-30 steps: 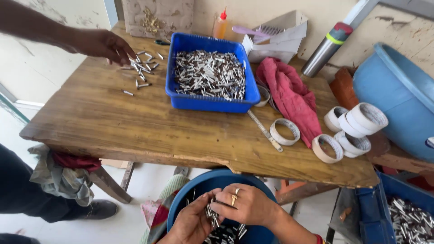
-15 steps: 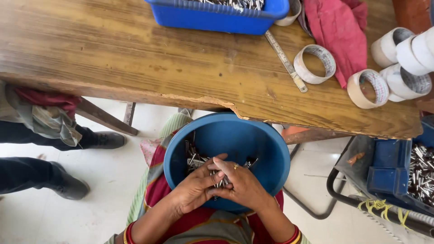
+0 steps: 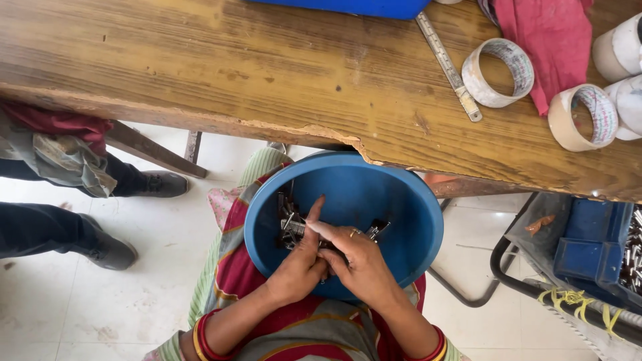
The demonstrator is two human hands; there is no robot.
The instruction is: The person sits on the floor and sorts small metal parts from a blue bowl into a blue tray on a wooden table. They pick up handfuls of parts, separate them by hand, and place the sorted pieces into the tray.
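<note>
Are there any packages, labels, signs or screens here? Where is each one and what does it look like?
No packages, signs or screens show.
Tape rolls, on the wooden table at the upper right: pale rings whose inner cores carry small coloured print.
Ruler, left of the rolls: a thin pale metal strip with fine markings.

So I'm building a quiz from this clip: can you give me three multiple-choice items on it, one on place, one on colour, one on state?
1. Where is the round basin? A on the table; B on the person's lap; C on the floor.
2. Colour of the cloth on the wooden table? A green; B white; C pinkish red.
3. The left hand and right hand are: A together over small metal parts; B apart; C on the tape rolls.

B: it rests on the lap. C: cloth is pinkish red. A: hands meet inside the basin.
</note>
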